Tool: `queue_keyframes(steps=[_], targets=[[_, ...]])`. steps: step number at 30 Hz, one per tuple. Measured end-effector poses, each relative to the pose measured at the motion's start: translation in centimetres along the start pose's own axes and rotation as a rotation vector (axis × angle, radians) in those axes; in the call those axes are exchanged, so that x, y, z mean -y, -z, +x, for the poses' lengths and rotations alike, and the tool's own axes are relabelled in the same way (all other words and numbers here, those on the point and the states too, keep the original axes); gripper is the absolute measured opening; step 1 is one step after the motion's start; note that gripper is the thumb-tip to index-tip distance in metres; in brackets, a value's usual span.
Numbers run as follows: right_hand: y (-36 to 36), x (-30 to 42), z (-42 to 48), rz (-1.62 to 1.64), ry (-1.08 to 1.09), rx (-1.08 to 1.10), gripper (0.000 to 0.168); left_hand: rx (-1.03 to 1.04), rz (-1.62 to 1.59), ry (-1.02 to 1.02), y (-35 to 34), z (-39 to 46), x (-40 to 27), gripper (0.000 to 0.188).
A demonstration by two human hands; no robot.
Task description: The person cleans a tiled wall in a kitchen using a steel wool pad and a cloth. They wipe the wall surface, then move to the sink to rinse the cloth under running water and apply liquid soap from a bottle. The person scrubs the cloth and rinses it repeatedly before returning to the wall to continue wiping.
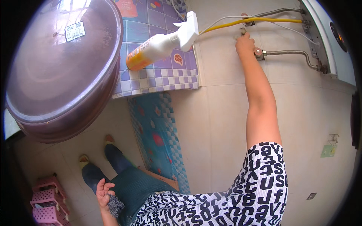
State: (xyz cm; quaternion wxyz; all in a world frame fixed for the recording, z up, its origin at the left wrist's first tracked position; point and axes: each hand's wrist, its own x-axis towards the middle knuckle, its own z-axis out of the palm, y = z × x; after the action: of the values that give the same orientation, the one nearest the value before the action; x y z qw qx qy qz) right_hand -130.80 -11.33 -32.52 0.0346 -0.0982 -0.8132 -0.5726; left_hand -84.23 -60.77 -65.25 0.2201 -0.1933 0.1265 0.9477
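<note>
My left hand (104, 190) is low at the left, in front of my trousers. It holds a dark grey scouring pad (115, 205) that looks like a mesh or wire scrubber, with some fingers spread. My right arm stretches out to the tiled wall, where my right hand (245, 45) has its fingertips at a small metal fitting (242, 31), perhaps a hook. My fingers partly cover that piece, so I cannot tell whether they grip it. Just beside the wrist is a round-knobbed valve (258, 52) with a braided metal hose (285, 52).
A white-and-orange spray bottle (158, 49) stands on the patterned tile-covered counter (167, 77). Left of it is a large brown basin (65, 79). A yellow pipe (271, 20) runs to a white wall-mounted heater (343, 52). Pink perforated baskets (49, 203) stand on the floor.
</note>
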Motion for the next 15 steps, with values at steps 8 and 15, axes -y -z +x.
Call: queue_keyframes(steps=[8,15], targets=[[-0.4,1.6,-1.6,0.057,0.07,0.0,0.028,-0.025,-0.022,0.004,0.6,1.1,0.6,0.072],[-0.3,1.6,0.1,-0.019,0.053,0.048,0.031,-0.046,-0.009,-0.008,0.4,1.6,0.7,0.071]])
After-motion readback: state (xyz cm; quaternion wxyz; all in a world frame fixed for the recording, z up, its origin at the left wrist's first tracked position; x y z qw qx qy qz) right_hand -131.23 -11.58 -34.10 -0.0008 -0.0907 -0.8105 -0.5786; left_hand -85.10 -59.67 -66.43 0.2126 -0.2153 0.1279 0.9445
